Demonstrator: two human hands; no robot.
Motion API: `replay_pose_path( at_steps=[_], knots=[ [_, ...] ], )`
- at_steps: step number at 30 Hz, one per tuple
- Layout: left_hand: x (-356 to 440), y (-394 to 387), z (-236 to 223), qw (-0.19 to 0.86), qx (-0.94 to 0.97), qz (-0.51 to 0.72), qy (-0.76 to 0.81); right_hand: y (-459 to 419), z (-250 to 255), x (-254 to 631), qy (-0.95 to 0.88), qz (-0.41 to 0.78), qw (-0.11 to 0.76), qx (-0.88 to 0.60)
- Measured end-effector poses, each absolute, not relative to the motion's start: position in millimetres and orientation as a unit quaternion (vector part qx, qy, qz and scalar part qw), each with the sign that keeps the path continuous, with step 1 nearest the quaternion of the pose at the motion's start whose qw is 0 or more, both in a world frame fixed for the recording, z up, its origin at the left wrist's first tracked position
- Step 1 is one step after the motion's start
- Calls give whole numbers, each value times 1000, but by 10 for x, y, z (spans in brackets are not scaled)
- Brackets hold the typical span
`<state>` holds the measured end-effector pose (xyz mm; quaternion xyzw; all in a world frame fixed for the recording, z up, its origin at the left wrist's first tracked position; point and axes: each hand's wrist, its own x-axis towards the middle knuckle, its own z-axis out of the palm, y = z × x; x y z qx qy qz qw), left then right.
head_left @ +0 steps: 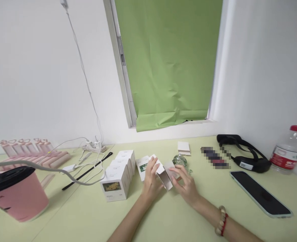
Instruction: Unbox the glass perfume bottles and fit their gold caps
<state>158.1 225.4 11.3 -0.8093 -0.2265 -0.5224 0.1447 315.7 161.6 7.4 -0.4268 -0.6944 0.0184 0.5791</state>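
Observation:
A small white cardboard box is tilted between my hands, its near end open and a flap standing up. My left hand is closed around the box's left side. The fingers of my right hand are closed at the raised flap on the right. Just behind my right fingers stands a clear and green glass object, partly covered by them. Left of the held box is another white box with a green picture, partly hidden by my left hand.
White boxes stand in a row at left. A pink cup, cables, a power strip and pink items lie farther left. A folded white card is behind. Right are a phone, black headset and bottle.

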Motion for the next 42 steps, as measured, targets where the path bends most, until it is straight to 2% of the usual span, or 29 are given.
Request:
replay_pose_path(
  at_steps=[3, 8, 15, 23, 26, 28, 31, 38, 42],
  knots=[
    [1582, 2215, 160, 221, -800, -503, -241, 1627, 78, 3168, -685, 54, 600, -411],
    [1600, 2178, 150, 298, -774, -491, -267, 1581, 77, 3057, -712, 55, 564, -414],
    [1560, 2185, 205, 297, -765, -461, -338, 1634, 184, 3219, -654, -12, 618, -435],
    [1549, 2127, 234, 323, -740, -496, -320, 1916, 627, 3847, -460, -105, 697, -540],
    [1517, 2165, 176, 293, -753, -493, -323, 2150, 830, 4053, -332, -57, 758, -559],
    [1511, 2166, 153, 268, -767, -488, -318, 2319, 898, 4141, -268, 35, 790, -550],
    [1505, 2120, 171, 234, -793, -478, -296, 2558, 809, 4147, -226, 114, 797, -548],
    [1428, 2063, 290, 230, -871, -383, -206, 2931, 225, 3991, -265, 164, 764, -565],
    [1469, 2084, 271, 209, -897, -348, -177, 2930, 251, 4112, -304, 123, 743, -583]
  ],
)
